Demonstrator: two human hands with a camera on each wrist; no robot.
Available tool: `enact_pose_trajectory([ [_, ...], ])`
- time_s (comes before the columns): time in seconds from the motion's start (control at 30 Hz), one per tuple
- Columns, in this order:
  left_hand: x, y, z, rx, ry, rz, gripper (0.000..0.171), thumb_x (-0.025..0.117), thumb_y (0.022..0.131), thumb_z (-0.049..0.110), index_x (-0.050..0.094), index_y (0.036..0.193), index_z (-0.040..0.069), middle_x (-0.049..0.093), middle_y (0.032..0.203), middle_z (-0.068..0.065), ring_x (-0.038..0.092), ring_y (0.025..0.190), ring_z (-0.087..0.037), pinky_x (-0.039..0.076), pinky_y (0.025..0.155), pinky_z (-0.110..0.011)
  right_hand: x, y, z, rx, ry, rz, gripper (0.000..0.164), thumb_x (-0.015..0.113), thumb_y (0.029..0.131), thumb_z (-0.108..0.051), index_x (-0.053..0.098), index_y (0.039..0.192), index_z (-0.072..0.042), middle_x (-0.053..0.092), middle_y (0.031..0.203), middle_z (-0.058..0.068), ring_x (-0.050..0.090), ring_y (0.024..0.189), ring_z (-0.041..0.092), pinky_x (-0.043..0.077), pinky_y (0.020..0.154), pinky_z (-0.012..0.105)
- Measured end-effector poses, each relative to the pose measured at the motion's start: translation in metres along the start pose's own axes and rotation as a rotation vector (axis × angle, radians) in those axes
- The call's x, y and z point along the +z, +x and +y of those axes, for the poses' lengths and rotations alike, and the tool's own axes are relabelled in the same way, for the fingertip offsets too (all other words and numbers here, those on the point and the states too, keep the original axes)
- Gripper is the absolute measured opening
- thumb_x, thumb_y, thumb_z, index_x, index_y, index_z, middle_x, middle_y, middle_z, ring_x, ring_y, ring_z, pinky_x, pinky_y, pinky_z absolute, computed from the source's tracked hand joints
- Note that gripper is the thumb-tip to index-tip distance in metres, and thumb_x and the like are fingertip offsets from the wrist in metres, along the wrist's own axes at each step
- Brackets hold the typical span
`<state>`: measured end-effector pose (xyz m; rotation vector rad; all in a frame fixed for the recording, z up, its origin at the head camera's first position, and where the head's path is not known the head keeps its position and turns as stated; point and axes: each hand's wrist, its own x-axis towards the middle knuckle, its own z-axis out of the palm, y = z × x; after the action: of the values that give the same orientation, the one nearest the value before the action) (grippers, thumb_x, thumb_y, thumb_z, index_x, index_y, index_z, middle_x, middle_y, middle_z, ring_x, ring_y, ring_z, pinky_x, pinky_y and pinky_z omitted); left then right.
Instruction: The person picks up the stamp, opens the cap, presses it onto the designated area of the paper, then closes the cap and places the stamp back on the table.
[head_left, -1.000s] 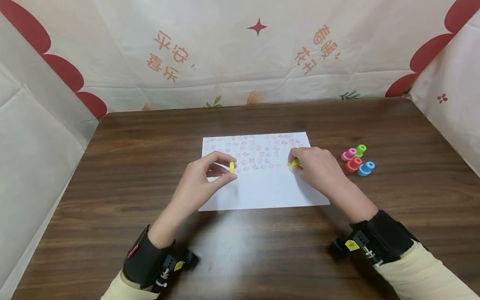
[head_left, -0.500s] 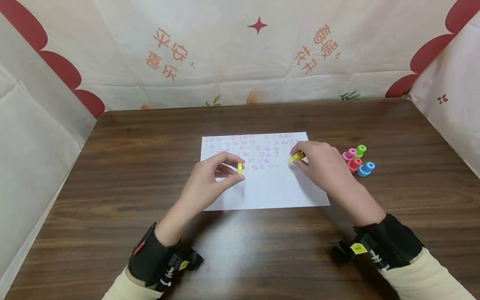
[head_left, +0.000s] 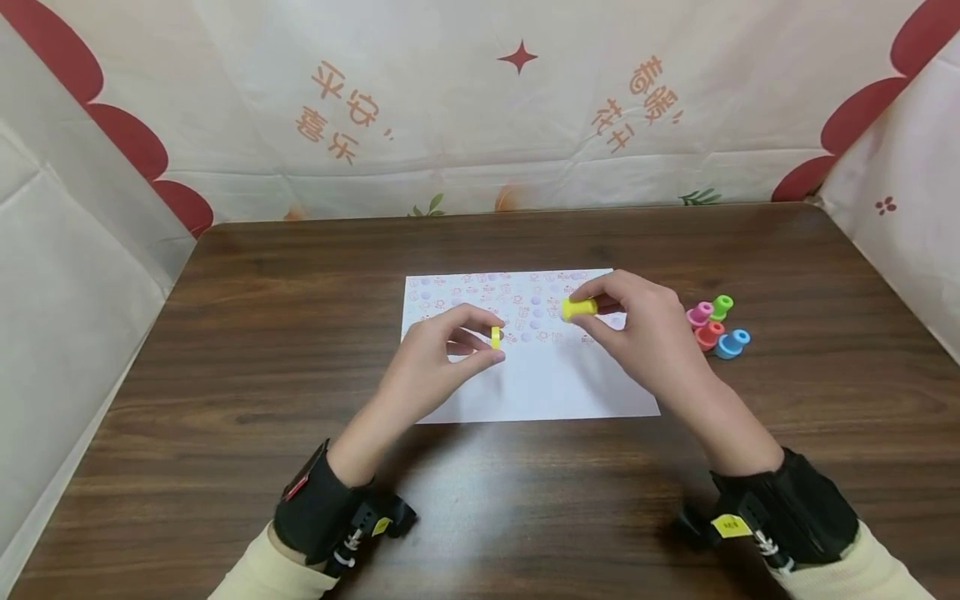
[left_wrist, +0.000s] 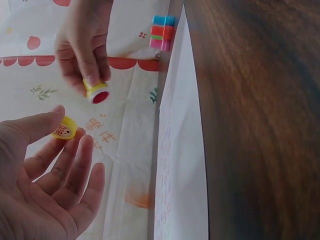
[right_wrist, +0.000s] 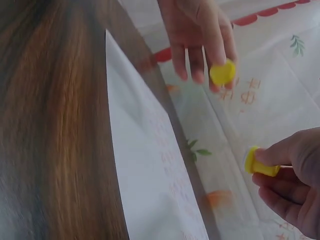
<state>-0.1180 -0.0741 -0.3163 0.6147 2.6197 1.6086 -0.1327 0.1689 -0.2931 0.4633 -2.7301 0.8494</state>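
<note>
Two small yellow pieces, a yellow stamp (head_left: 579,308) and a yellow cap (head_left: 496,337), are held apart above the paper (head_left: 555,387). The right hand (head_left: 651,333) pinches the stamp on its side, red face toward the left hand (head_left: 433,358), which pinches the cap between thumb and fingertips, its other fingers loosely spread. The cap's printed face is turned to the left palm, its plain side toward the stamp.

The step appears to be capping. Done well, in my judgement, it wants the two rims brought square before any push, with fingertips off the red face; a tilted meeting could smear ink or drop the cap onto the sheet.

Between the hands the way is unobstructed. Just beyond the right hand, past the paper's right edge, stand the pink, green, red and blue stamps (head_left: 731,344), so that elbow room is tightest there. The wooden table (head_left: 495,517) offers more toward the left and near side; its far edge meets the hanging cloth (head_left: 435,108).
</note>
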Motion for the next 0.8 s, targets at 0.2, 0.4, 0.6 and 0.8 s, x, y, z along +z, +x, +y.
enact_pose_trajectory([
  [0.2,0.006,0.002,0.001,0.015,-0.001,0.005,0.028,0.077,0.08,0.013,0.067,0.106,0.01,0.072,0.097,-0.005,0.067,0.08,-0.01,0.059,0.081,-0.036,0.002,-0.006,-0.01,-0.044,0.07,0.035,0.026,0.082,0.073,-0.01,0.07,0.096,-0.008,0.072,0.091,0.007,0.065,0.083,0.019,0.06,0.076,0.048],
  [0.4,0.012,0.006,0.001,0.012,-0.003,0.021,0.029,0.077,0.08,0.012,0.067,0.106,0.008,0.072,0.097,-0.005,0.067,0.079,-0.009,0.06,0.08,-0.035,0.005,-0.008,-0.019,-0.072,0.136,0.04,0.025,0.082,0.072,-0.01,0.071,0.095,-0.009,0.072,0.089,0.005,0.066,0.083,0.016,0.06,0.075,0.046],
  [0.6,0.016,0.007,0.003,0.01,-0.005,0.034,0.031,0.078,0.079,0.013,0.067,0.107,0.009,0.072,0.099,-0.005,0.068,0.08,-0.01,0.06,0.079,-0.035,0.009,-0.011,-0.026,-0.107,0.195,0.027,0.024,0.082,0.073,-0.009,0.071,0.095,-0.009,0.072,0.089,0.002,0.066,0.082,0.013,0.061,0.076,0.044],
  [0.8,0.018,0.007,0.006,0.021,-0.021,0.037,0.031,0.078,0.079,0.014,0.066,0.108,0.01,0.072,0.101,-0.006,0.068,0.08,-0.01,0.06,0.079,-0.036,0.012,-0.013,-0.03,-0.126,0.232,0.008,0.025,0.082,0.073,-0.009,0.071,0.095,-0.01,0.072,0.09,0.001,0.066,0.083,0.012,0.061,0.076,0.043],
])
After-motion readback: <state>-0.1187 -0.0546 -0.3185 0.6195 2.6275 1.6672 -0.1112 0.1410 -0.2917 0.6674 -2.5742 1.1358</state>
